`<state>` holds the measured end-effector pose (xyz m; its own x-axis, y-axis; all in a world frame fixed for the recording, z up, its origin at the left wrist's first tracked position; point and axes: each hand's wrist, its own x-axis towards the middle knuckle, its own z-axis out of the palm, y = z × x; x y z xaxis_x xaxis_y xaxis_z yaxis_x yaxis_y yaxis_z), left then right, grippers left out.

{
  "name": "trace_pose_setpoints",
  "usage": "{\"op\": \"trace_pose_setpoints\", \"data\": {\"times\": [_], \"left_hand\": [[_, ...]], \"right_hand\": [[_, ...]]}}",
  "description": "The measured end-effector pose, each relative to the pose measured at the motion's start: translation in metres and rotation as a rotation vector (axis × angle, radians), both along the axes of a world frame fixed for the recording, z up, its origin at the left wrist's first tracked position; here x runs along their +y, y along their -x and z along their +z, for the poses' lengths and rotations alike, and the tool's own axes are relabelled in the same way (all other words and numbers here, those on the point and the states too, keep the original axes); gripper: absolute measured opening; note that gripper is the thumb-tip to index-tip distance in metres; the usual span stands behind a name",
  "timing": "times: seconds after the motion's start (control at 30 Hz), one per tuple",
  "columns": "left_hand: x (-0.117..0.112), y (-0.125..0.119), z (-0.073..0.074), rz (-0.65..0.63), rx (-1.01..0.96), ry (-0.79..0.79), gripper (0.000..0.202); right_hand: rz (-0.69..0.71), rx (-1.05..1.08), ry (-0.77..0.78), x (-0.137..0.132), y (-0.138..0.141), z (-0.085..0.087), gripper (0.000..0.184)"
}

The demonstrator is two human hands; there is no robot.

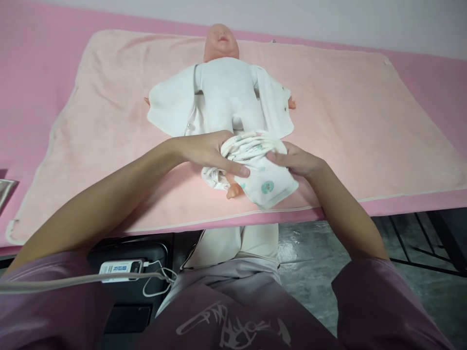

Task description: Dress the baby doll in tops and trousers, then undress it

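A baby doll [222, 43] lies on its back with its head at the far side, in an unfastened white top [171, 102] spread out at both sides. White baby pants [268, 184] with green prints are bunched around the doll's lower legs. One small doll foot [234, 191] pokes out of the bunched cloth. My left hand [215, 151] grips the gathered pants, its thumb lying across the fabric. On the other side, my right hand [297, 159] pinches the same pants between thumb and fingers. The doll's other foot is hidden by the cloth.
The doll rests on a peach blanket [350, 131] laid over a pink table cover [412, 204]. A silvery object [7, 189] sits at the left edge. Below the table, a white power bank [121, 271] with cables lies on a black seat [153, 250].
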<state>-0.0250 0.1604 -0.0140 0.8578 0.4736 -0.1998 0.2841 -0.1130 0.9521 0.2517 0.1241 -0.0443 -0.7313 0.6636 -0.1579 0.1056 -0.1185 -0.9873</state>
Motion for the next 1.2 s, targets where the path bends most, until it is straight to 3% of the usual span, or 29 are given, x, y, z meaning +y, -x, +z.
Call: {"op": "trace_pose_setpoints", "data": {"times": [0.13,0.2,0.33,0.5,0.67,0.77,0.87,1.0,1.1,1.2], "left_hand": [[-0.003,0.000,-0.004,0.109,-0.027,-0.014,0.051],[-0.005,-0.001,-0.008,0.106,-0.046,-0.026,0.054],[-0.007,-0.002,-0.015,0.053,-0.063,-0.034,0.065],[-0.003,-0.001,-0.018,0.027,-0.048,-0.044,0.068],[-0.001,-0.003,-0.020,0.068,-0.112,0.040,0.080],[-0.004,-0.004,-0.022,0.120,-0.160,0.074,0.078],[-0.012,-0.008,-0.021,0.161,-0.191,0.062,0.070],[-0.029,-0.020,-0.011,0.182,-0.146,-0.091,0.052],[-0.043,-0.030,-0.004,0.215,-0.024,-0.230,0.037],[-0.054,-0.038,-0.001,0.171,0.179,-0.303,0.040]], "right_hand": [[0.496,0.012,0.025,0.012,-0.013,-0.004,0.055],[0.534,0.055,0.025,0.014,-0.017,-0.006,0.059],[0.280,0.095,-0.074,0.011,-0.015,-0.007,0.067],[0.265,0.150,-0.092,0.014,-0.015,-0.010,0.067],[0.091,0.032,-0.170,0.018,-0.013,-0.005,0.079],[-0.018,-0.001,-0.192,0.010,-0.006,0.006,0.074],[-0.238,-0.008,-0.193,-0.010,0.005,0.016,0.059],[-0.524,-0.017,-0.114,-0.058,0.023,0.018,0.038],[-0.666,-0.046,-0.056,-0.104,0.033,0.004,0.041],[-0.815,-0.139,-0.111,-0.139,0.034,-0.020,0.036]]}}
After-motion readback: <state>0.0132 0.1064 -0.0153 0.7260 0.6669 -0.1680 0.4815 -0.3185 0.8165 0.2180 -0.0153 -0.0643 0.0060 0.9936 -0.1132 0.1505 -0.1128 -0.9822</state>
